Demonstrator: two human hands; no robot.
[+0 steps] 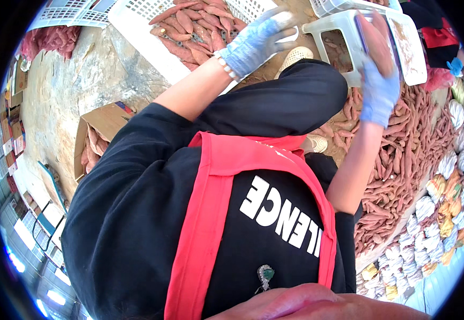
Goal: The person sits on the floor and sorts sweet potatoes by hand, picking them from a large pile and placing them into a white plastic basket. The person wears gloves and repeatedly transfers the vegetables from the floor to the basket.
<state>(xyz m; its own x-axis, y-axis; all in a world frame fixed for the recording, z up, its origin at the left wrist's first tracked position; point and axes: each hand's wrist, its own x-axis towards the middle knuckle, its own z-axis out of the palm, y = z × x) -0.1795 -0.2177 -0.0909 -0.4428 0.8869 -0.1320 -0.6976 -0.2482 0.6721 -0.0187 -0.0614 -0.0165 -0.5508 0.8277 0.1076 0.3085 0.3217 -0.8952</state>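
Observation:
My left hand (253, 45), in a pale blue work glove, hangs over the right side of a white plastic crate (130, 40). Its fingers are apart and hold nothing. Reddish sweet potatoes (186, 26) lie in the crate, just left of that hand. My right hand (378, 90), gloved the same way, is wrapped round a large sweet potato (375, 42); blur hides whether a second one is with it. Behind this hand stands a translucent white plastic stool (356, 80), with a flat, dark-edged object (393, 40) on it.
A big heap of sweet potatoes (397, 160) covers the floor on the right, with bundled white and yellow bags (410, 229) beyond. An open cardboard box (96, 133) holding sweet potatoes is at left. More white crates (72, 13) stand at far left. My bent leg (274, 101) lies between both hands.

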